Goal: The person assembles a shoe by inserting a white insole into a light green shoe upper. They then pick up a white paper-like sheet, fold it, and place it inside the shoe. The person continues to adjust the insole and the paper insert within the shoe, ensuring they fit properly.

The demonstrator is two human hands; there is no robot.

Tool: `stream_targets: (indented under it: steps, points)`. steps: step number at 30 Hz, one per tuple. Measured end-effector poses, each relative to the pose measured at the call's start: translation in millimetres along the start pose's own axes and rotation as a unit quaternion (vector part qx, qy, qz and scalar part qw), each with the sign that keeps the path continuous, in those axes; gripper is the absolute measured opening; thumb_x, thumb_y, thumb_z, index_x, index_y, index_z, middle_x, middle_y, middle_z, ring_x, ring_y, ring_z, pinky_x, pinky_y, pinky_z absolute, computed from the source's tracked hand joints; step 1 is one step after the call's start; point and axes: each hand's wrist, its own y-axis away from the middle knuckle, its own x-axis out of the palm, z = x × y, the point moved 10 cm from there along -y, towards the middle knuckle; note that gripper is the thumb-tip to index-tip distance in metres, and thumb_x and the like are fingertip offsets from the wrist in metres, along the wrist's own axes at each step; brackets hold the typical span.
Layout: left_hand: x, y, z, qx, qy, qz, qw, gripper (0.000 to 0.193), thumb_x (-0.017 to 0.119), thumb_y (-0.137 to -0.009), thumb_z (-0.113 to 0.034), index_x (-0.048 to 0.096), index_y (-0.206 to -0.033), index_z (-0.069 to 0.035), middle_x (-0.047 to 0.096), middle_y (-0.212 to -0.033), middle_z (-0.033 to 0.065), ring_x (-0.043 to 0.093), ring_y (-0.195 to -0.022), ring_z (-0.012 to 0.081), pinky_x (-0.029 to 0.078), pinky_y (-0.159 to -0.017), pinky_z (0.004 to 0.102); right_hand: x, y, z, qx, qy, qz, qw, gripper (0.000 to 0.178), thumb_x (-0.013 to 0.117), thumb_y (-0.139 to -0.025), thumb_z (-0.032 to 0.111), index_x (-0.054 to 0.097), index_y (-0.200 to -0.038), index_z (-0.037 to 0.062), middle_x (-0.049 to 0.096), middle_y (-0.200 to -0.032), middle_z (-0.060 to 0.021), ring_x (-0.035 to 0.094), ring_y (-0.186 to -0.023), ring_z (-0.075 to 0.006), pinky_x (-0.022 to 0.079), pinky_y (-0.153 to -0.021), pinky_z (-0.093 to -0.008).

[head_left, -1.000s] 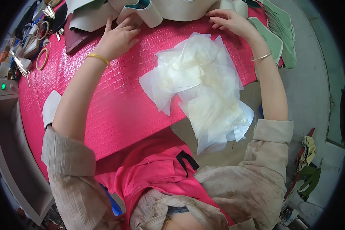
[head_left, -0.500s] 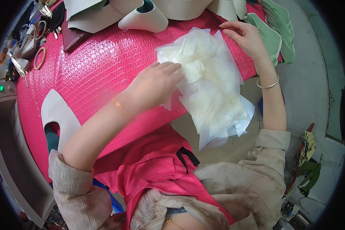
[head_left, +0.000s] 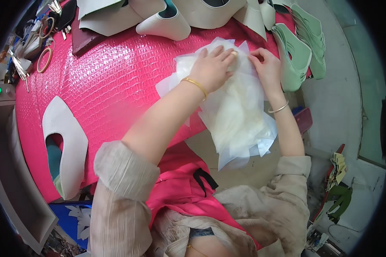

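Both hands are now at the pile of translucent sheets (head_left: 238, 109), which lies across the near edge of the pink surface (head_left: 94, 85), toward its right end, with its lower part hanging past that edge. A second ago the left hand (head_left: 213, 67) was up at the curled white shoe uppers (head_left: 165, 28) along the far edge; now it lies palm down on the upper part of the pile, fingers spread and apart, clamped on nothing that shows. The right hand (head_left: 266, 68) has come from the far edge to the upper right side of the pile, thumb and fingertips drawn close together; whether a sheet's edge is caught between them cannot be told. The shift suggests that the work in hand has passed from the uppers to the sheets, probably to separating one from the loose heap. With the left forearm swung inward, a single white shoe upper (head_left: 76, 145) shows whole near the surface's left edge, while pale green uppers (head_left: 292, 64) stand stacked by the far right corner, touched by neither hand.
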Motion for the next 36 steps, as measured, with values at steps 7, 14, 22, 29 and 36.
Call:
stream_targets:
  steps: [7, 14, 22, 29, 36]
  points:
    - [10.3, -3.2, 4.6, -0.057, -0.001, 0.026, 0.998, 0.053, 0.049, -0.085, -0.034, 0.035, -0.131, -0.011, 0.04, -0.132, 0.0028, 0.033, -0.125, 0.0216, 0.029, -0.099, 0.0426, -9.7, 12.5, 4.0, -0.017, -0.08, -0.068, 0.994, 0.009, 0.062, -0.074, 0.006, 0.057, -0.08, 0.0013, 0.058, -0.076, -0.0087, 0.058, -0.065, -0.0179, 0.045, -0.057, -0.0292]
    - [14.5, -14.1, -1.1, -0.069, -0.029, 0.05, 0.996, 0.055, 0.055, -0.077, -0.031, 0.042, -0.125, -0.008, 0.038, -0.133, 0.0082, 0.037, -0.119, 0.0245, 0.03, -0.098, 0.0395, 23.9, -4.9, -26.7, 0.041, -0.082, 0.027, 0.995, 0.018, 0.062, -0.074, 0.005, 0.059, -0.091, 0.0006, 0.058, -0.07, -0.0087, 0.057, -0.061, -0.015, 0.045, -0.057, -0.0283]
    - [19.2, -9.6, 8.6, -0.056, 0.026, 0.027, 0.998, 0.077, 0.056, -0.073, -0.052, 0.035, -0.132, -0.008, 0.031, -0.139, 0.0094, 0.033, -0.124, 0.0253, 0.026, -0.102, 0.0383, 3.9, 13.2, 16.5, -0.085, 0.027, -0.059, 0.994, 0.006, 0.057, -0.076, 0.001, 0.056, -0.082, 0.0001, 0.055, -0.078, -0.0099, 0.056, -0.07, -0.0221, 0.044, -0.06, -0.0313]
    - [16.4, -8.9, 17.8, -0.049, 0.191, 0.042, 0.979, 0.075, 0.064, -0.072, -0.04, 0.035, -0.132, -0.006, 0.035, -0.136, 0.0122, 0.033, -0.125, 0.0256, 0.026, -0.104, 0.0368, -8.3, 20.3, 2.8, 0.04, -0.185, 0.01, 0.982, 0.01, 0.056, -0.078, 0.001, 0.057, -0.088, 0.0005, 0.055, -0.08, -0.0091, 0.056, -0.072, -0.02, 0.045, -0.064, -0.0291]
    - [-14.6, 24.8, 68.4, -0.115, 0.289, 0.089, 0.946, 0.046, 0.057, -0.072, -0.002, 0.049, -0.118, -0.003, 0.055, -0.113, 0.0129, 0.055, -0.101, 0.0269, 0.045, -0.087, 0.033, 14.2, 35.3, 69.8, -0.061, -0.092, 0.11, 0.988, 0.01, 0.057, -0.077, 0.005, 0.059, -0.085, 0.0004, 0.057, -0.081, -0.0094, 0.057, -0.07, -0.022, 0.046, -0.064, -0.0305]
